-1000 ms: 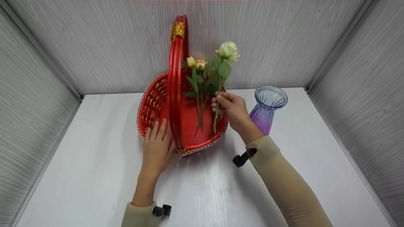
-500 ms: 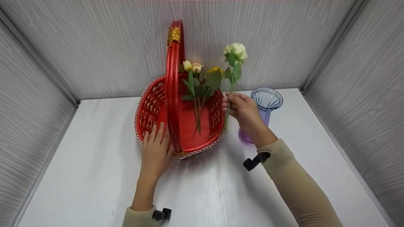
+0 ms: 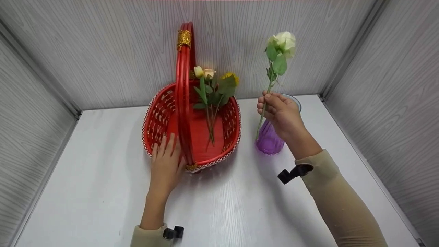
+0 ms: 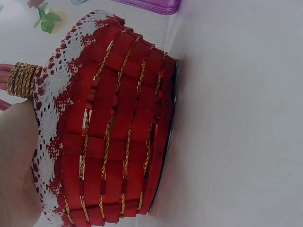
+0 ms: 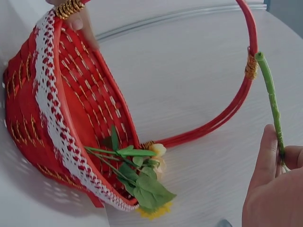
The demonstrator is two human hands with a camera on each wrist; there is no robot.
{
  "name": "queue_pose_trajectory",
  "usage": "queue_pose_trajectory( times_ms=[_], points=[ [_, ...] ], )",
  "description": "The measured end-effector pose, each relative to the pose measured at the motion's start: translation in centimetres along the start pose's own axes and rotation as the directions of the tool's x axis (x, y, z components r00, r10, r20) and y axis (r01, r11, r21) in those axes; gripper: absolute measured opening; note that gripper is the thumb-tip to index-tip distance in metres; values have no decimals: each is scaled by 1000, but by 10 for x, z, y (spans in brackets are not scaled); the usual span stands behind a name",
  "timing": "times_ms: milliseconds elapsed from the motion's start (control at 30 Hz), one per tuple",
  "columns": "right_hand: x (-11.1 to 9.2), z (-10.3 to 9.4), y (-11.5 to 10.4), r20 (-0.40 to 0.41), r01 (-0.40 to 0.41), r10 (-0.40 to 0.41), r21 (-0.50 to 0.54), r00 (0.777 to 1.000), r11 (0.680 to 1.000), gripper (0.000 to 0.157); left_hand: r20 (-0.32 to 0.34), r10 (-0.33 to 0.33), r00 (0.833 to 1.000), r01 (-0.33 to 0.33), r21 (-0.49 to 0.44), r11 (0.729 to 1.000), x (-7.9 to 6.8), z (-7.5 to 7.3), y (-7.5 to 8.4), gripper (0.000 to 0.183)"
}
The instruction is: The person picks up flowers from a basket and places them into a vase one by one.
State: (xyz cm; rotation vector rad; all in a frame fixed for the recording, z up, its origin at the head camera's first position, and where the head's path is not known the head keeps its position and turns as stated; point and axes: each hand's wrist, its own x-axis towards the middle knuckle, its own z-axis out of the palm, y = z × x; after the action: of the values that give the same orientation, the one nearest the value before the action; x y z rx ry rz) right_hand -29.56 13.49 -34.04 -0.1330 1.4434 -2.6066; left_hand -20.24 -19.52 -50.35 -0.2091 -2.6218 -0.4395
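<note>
The white rose (image 3: 280, 64) calls for a light, firm pinch that steadies the stem's bare end; its pale bloom tops green leaves on a slim, tilted stem. The right hand (image 3: 284, 113) pinches it before the purple vase (image 3: 270, 140). The left hand (image 3: 166, 166), fingers straight, rests at the red basket (image 4: 118, 163), where 3 flowers lean.

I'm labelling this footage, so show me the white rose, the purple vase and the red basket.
White rose (image 3: 286, 42), head view, on its bloom.
Purple vase (image 3: 270, 141), head view, on its lower body.
Red basket (image 4: 118, 124), left wrist view, on its woven outer wall.
</note>
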Motion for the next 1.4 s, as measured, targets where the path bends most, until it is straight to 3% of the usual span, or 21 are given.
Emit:
queue_pose_trajectory(
  times_ms=[233, 633, 833, 1133, 1400],
  points=[
    [3, -18, -13, 36, 9, -8, -16, 999, 1000, 11, -1, -3, 1000, 3, 8, 1000, -1, -3, -3, 68],
    [10, -49, -43, 37, 22, -25, 91, 999, 996, 10, -3, -11, 1000, 11, 6, 1000, -2, -2, -5, 65],
    [16, -58, -54, -18, 42, -40, 127, 999, 991, 9, -10, 0, 1000, 1, 13, 1000, 1, -3, -4, 63],
    [26, -70, -63, -88, 135, -128, 85, 988, 987, 12, -10, 6, 1000, -6, 14, 1000, 2, -4, -1, 65],
    [27, -82, -65, -159, 156, -143, 73, 977, 985, 16, -31, 17, 999, -17, 12, 1000, -1, -1, 1, 63]
  ],
)
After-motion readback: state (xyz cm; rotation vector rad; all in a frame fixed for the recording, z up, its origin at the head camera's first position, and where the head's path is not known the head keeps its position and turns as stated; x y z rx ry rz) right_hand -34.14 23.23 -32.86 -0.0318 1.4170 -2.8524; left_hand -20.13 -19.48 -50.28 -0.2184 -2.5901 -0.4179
